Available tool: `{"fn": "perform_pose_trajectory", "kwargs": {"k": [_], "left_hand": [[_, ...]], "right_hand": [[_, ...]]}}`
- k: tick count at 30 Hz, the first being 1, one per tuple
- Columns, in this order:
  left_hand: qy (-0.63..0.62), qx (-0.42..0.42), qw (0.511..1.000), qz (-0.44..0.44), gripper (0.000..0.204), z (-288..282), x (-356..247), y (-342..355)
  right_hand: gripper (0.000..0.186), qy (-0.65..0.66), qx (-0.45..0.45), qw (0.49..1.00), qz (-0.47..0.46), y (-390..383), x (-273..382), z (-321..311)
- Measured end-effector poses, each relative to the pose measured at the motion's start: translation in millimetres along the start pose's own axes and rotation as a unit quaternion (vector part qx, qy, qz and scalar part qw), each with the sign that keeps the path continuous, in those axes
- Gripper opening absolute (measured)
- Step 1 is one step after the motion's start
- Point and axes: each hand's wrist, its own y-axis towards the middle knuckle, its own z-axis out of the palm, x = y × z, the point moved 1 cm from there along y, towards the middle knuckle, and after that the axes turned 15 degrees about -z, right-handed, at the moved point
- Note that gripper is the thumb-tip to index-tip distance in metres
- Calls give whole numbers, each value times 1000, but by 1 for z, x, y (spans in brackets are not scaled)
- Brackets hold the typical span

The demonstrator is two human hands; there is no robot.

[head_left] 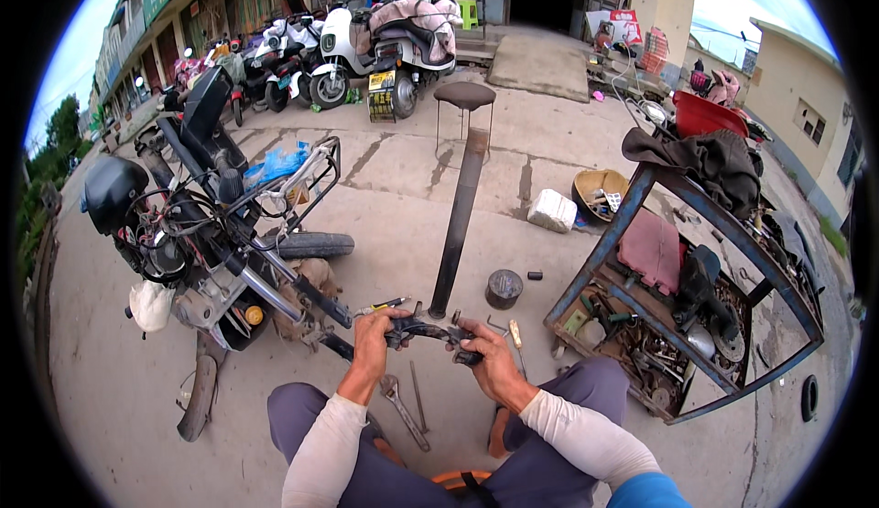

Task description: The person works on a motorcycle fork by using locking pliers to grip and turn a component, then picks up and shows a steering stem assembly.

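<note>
Both my hands are closed on a dark metal motorcycle fork clamp (424, 329), held above the ground between my knees. My left hand (371, 339) grips its left end and my right hand (490, 355) its right end. Just beyond the clamp a long dark pipe (458, 220) rises, tilted a little to the right. Its lower end meets the clamp's middle in the picture; whether the two are joined I cannot tell. On the concrete below lie an adjustable wrench (401, 409) and a thin metal rod (418, 396). A screwdriver (516, 339) with a yellowish handle lies by my right hand.
A partly dismantled motorcycle (229, 233) stands at left, with a loose curved mudguard (199, 398) nearby. At right is a blue metal frame cart (778, 275) full of tools and parts. A round tin (504, 289), a white jug (552, 210) and a stool (464, 96) stand ahead.
</note>
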Motion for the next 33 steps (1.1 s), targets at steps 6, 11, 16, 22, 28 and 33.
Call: {"fn": "perform_pose_trajectory", "kwargs": {"k": [6, 11, 16, 22, 28, 33], "left_hand": [[-17, -2, 1000, 22, 39, 0, 1, 0], [-17, -2, 999, 28, 39, 1, 2, -1], [-16, 5, 999, 32, 40, 2, 4, 2], [-9, 8, 999, 30, 40, 2, 4, 1], [0, 15, 1000, 24, 39, 4, 3, 0], [11, 3, 1000, 18, 39, 1, 4, 0]], "right_hand": [[46, 5, 6, 1000, -10, 0, -3, -1], [47, 6, 5, 1000, -16, 0, -6, -4], [48, 9, -3, 1000, -16, 0, -8, -6], [47, 3, -7, 1000, -6, 0, -9, -6], [49, 11, -30, 999, -8, 0, -12, -9], [49, 11, -38, 999, 2, -1, -10, -4]]}}
